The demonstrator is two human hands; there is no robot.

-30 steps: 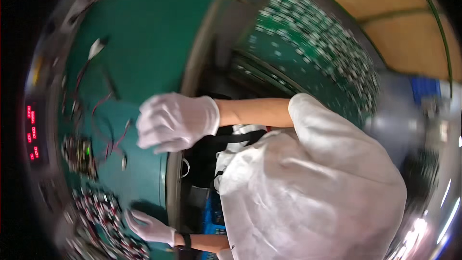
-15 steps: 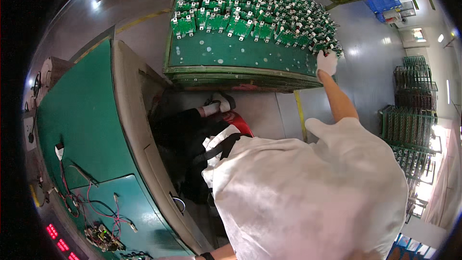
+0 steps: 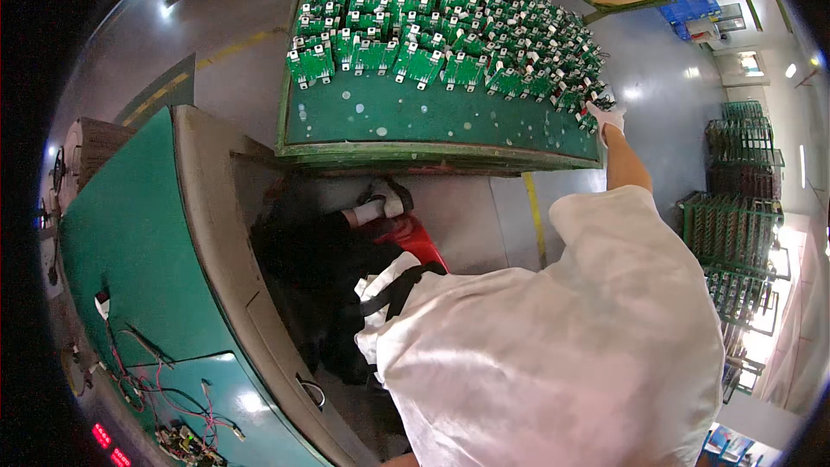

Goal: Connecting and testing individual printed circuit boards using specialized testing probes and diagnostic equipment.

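My right hand (image 3: 603,118), in a white glove, is stretched far out to the near right corner of a green cart top (image 3: 432,121). Its fingers are among the small green circuit boards (image 3: 450,35) that stand there in dense rows. The hand is too small to show whether it grips one. My white sleeve (image 3: 562,337) fills the lower right. My left hand is out of the picture.
A green workbench (image 3: 130,251) with a grey edge lies on my left, with loose red and black wires (image 3: 164,389) and a small board at its near end. Dark legs and a red seat (image 3: 406,238) sit below me. Green racks (image 3: 735,233) stand at the right on a grey floor.
One second ago both gloved hands were over the workbench wires. The view has swung right to the cart, and my right hand has reached out to its corner boards and stays there.
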